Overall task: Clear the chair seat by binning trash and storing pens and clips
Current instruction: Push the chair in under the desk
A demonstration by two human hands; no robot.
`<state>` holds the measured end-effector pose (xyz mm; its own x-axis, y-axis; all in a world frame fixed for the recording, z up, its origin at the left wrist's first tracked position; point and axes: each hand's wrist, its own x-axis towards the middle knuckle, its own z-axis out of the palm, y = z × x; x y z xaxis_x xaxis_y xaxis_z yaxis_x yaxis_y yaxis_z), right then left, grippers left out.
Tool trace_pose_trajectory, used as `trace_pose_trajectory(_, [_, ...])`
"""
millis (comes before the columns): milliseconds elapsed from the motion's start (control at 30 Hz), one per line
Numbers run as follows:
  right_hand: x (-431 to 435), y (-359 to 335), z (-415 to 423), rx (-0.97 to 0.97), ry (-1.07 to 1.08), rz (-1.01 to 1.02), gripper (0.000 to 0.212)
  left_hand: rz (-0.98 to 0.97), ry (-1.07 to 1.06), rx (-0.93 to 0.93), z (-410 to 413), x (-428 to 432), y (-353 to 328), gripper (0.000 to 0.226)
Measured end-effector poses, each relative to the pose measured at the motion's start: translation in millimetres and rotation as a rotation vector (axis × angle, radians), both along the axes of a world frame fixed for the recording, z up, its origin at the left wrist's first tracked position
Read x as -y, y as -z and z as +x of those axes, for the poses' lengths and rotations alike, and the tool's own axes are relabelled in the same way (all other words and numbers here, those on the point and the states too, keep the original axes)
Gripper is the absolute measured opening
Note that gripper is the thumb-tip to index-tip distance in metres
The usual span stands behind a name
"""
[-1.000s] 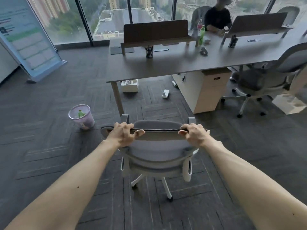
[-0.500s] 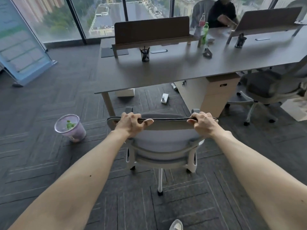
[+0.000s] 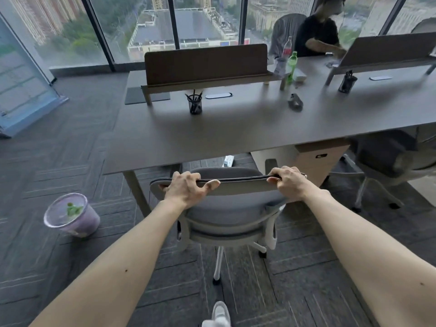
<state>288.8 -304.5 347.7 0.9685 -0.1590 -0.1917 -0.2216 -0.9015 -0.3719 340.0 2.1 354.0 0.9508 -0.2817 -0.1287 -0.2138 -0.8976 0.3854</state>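
Two hands grip one chair, and that is nearly all the action. Largest in view is the desk (image 3: 236, 128), a long grey top with a divider along its far edge. The chair (image 3: 226, 208) stands at the desk's near edge, its seat front just under the overhang; what shows of the seat looks bare, though the backrest hides most of it. On the floor off the desk's near left corner sits the bin (image 3: 70, 214), lined, with something green inside. A mesh pen cup (image 3: 195, 103) holding pens stands toward the far edge of the desk, just in front of the divider.

The risk, as I judge it, is in the push: driven straight on, the armrests or backrest could knock the desk's near edge and jolt the pen cup, or the castors could snag on the carpet seams and tip the chair forward.

The left hand (image 3: 186, 190) is curled tight over the top rail of the backrest, thumb stretched along it. The right hand (image 3: 289, 184) is clamped on the same rail near its other end, well apart from the left.
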Motion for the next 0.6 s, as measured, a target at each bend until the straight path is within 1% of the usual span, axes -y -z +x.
trace_pose_trajectory(100, [22, 0, 48, -0.005, -0.010, 0.009, 0.022, -0.003, -0.020, 0.010, 41, 22, 3, 0.075])
trace_pose_trajectory(233, [39, -2, 103, 0.010, -0.021, 0.007, 0.024, 0.009, -0.057, 0.003, 93, 41, 1, 0.064])
trace_pose_trajectory(333, [51, -2, 137, 0.026, -0.041, 0.005, 0.023, 0.015, -0.072, 0.006, 124, 53, 3, 0.068])
trace_pose_trajectory(467, [79, -3, 174, 0.023, -0.075, 0.020, 0.024, 0.020, -0.104, 0.016, 145, 80, 4, 0.081])
trace_pose_trajectory(533, [88, -2, 188, 0.034, -0.093, 0.022, 0.023, 0.007, -0.127, 0.008, 151, 89, 1, 0.079])
trace_pose_trajectory(600, [94, -1, 198, 0.036, -0.116, 0.025, 0.024, -0.018, -0.157, -0.013, 157, 93, -1, 0.072])
